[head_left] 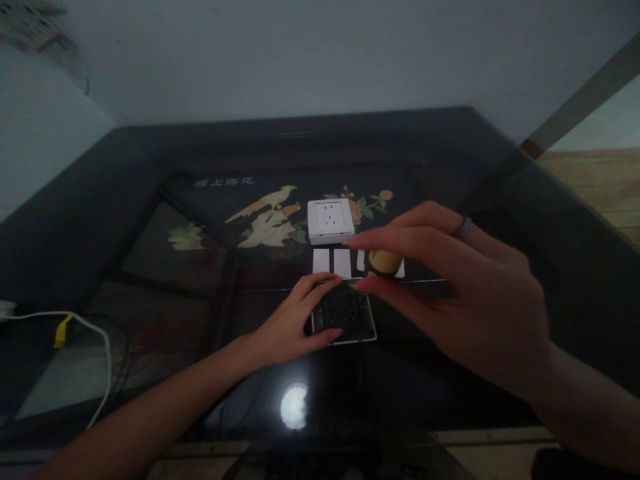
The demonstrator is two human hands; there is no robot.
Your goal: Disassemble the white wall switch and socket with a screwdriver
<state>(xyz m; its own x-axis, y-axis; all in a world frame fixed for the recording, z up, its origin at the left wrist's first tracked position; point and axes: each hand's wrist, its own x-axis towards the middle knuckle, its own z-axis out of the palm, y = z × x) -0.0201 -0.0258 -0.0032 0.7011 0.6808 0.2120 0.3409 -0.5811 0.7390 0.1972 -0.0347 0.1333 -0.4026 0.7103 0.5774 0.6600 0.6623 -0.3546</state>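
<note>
My left hand (295, 320) grips a wall switch panel (353, 327) by its left side, thumb on the near part and fingers at the far edge. The panel lies face down, its black back up inside a white rim. Above its right side, my right hand (465, 293) pinches the yellow handle of a screwdriver (386, 261) between thumb and fingers. Its shaft is hidden. Just beyond the panel lie two small white rectangular plates (321, 261). Another white piece (401, 270) lies partly behind the screwdriver.
A white socket box (330, 221) stands behind the small plates on the dark glossy tabletop (240, 147), which has a bird and flower picture. A white cable (107, 353) with a yellow tag (61, 331) runs along the left. A power strip (30, 25) is at the upper left.
</note>
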